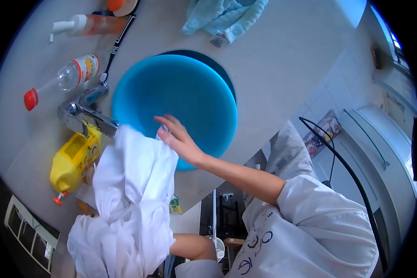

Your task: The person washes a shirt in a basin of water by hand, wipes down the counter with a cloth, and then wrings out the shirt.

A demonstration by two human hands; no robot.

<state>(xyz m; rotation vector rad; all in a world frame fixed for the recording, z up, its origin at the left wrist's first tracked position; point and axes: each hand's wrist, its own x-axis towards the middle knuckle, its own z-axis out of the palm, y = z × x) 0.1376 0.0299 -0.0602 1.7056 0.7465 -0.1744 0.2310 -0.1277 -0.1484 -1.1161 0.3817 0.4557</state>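
A wet-looking white cloth (pixel 136 185) hangs in folds in front of me, its upper part beside the rim of a blue basin (pixel 217 111). My right hand (pixel 178 141) is over the basin's near side, thumb and fingers closed on an edge of the cloth; the fingertips are slightly blurred. Of my left arm only the forearm (pixel 194 245) shows, because the cloth covers my left hand. Behind the cloth's top is a chrome faucet (pixel 90 113), its spout pointing at the basin. The basin's inside looks plain blue, and I cannot make out whether it holds water.
A yellow bottle (pixel 74 160) lies by the faucet, near a clear red-capped bottle (pixel 72 76). Farther along are a toothbrush (pixel 118 46) and a pump bottle (pixel 95 25). A light blue towel (pixel 224 18) lies on the counter (pixel 282 55). A black cable (pixel 352 176) hangs at right.
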